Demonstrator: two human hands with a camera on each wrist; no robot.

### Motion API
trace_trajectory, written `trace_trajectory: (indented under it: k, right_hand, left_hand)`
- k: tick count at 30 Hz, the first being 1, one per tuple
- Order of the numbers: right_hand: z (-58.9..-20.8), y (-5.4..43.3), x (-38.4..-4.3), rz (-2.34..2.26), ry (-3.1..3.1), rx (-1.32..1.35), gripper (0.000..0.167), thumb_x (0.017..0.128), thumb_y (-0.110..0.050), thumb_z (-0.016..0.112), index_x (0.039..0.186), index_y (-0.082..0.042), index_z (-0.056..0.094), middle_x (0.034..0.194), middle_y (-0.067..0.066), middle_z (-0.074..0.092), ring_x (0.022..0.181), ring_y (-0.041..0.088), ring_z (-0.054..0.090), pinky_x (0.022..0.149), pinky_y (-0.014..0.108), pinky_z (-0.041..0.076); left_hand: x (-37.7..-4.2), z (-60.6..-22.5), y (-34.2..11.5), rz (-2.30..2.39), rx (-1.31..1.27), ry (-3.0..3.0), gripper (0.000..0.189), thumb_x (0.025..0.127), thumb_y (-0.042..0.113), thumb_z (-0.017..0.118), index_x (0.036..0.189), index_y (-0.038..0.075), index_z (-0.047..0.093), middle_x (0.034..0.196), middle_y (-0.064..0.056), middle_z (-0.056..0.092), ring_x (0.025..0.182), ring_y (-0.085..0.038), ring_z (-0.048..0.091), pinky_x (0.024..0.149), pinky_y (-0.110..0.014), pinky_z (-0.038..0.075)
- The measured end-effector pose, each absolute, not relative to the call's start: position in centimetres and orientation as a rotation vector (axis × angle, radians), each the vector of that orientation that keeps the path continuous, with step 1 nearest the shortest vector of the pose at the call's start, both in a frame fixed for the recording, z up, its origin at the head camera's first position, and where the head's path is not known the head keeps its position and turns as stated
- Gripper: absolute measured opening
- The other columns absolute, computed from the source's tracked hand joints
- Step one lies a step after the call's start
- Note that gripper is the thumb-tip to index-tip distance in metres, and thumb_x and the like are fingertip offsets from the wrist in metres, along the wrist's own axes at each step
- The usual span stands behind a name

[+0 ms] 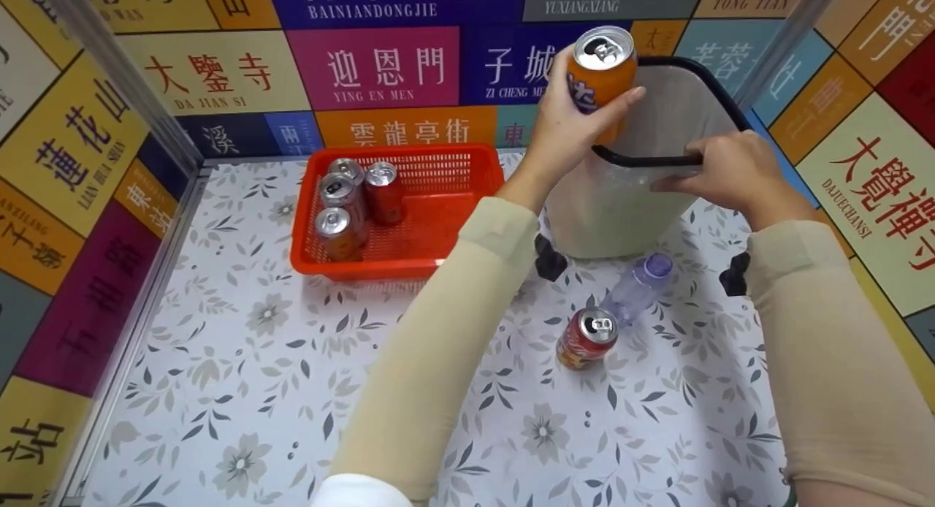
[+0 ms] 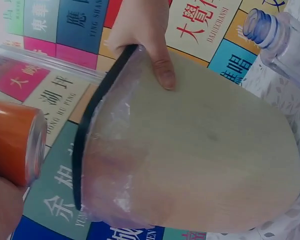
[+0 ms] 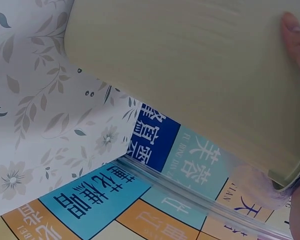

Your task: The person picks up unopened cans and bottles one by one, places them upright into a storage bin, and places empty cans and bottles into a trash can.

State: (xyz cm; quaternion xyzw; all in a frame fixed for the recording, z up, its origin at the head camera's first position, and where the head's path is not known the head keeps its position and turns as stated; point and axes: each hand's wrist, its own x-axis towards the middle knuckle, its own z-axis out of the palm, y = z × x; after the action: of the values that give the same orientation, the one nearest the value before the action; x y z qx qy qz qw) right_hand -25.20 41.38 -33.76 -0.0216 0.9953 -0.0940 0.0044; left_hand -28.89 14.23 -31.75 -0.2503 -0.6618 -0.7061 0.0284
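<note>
The left hand [image 1: 564, 123] curls its fingers around the orange can [image 1: 611, 77]; the right hand [image 1: 734, 169] pinches the bin [image 1: 621, 218]. A slipping pinch could tip it onto the bottle [image 1: 641, 289].

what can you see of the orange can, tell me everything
The orange can looks metal, with dark purplish lettering on its side and a silver top with a ring-pull tab and an opened mouth. The left hand grips its side, holding it roughly upright beside the bin, apart from the black rim in the left wrist view.
</note>
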Motion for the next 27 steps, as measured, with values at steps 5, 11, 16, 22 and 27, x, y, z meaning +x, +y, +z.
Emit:
trace_trajectory:
  k: [5,11,16,22,27]
  right_hand:
    - [-33.7,41.6,-25.0,-0.335,3.111,-0.043,0.067,0.084,-0.069,0.079,0.089,-0.003,0.070,0.071,0.011,0.061,0.089,0.035,0.050,0.067,0.045,0.041]
    - [-33.8,41.3,-25.2,-0.298,3.137,-0.083,0.070,0.084,-0.071,0.079,0.091,-0.002,0.075,0.071,0.010,0.066,0.082,0.033,0.053,0.066,0.044,0.042]
    - [-34.1,40.9,-25.3,-0.298,3.176,-0.098,0.066,0.083,-0.068,0.082,0.089,-0.002,0.077,0.065,0.008,0.064,0.075,0.032,0.054,0.062,0.043,0.041]
    - [-34.4,40.7,-25.5,-0.197,3.218,-0.209,0.054,0.086,-0.058,0.084,0.084,-0.005,0.071,0.064,0.007,0.063,0.071,0.032,0.053,0.065,0.044,0.037]
    - [-34.1,40.9,-25.4,-0.238,3.200,-0.153,0.062,0.086,-0.063,0.082,0.085,-0.002,0.073,0.061,0.007,0.061,0.069,0.031,0.054,0.064,0.043,0.037]
  left_hand:
    - [-29.6,-32.4,16.5,-2.058,-0.755,-2.093,0.085,0.095,0.027,0.084,0.159,0.016,0.030,0.152,-0.002,0.050,0.132,0.000,0.047,0.110,-0.015,0.040]
    - [-29.5,-33.2,18.6,-1.947,-0.730,-2.098,0.087,0.091,0.029,0.087,0.157,0.015,0.031,0.152,-0.002,0.051,0.132,0.001,0.048,0.112,-0.011,0.035]
    - [-29.8,-33.2,19.9,-1.956,-0.755,-2.106,0.085,0.092,0.027,0.086,0.155,0.014,0.031,0.151,-0.003,0.052,0.132,0.001,0.048,0.113,-0.011,0.033]
    - [-30.1,-33.6,20.5,-1.852,-0.642,-2.271,0.084,0.092,0.034,0.085,0.155,0.016,0.032,0.146,-0.001,0.051,0.127,-0.001,0.050,0.110,-0.011,0.037]
    - [-30.4,-33.0,21.0,-1.606,-0.546,-2.533,0.085,0.091,0.045,0.084,0.156,0.023,0.034,0.145,0.007,0.051,0.126,0.001,0.049,0.108,-0.011,0.038]
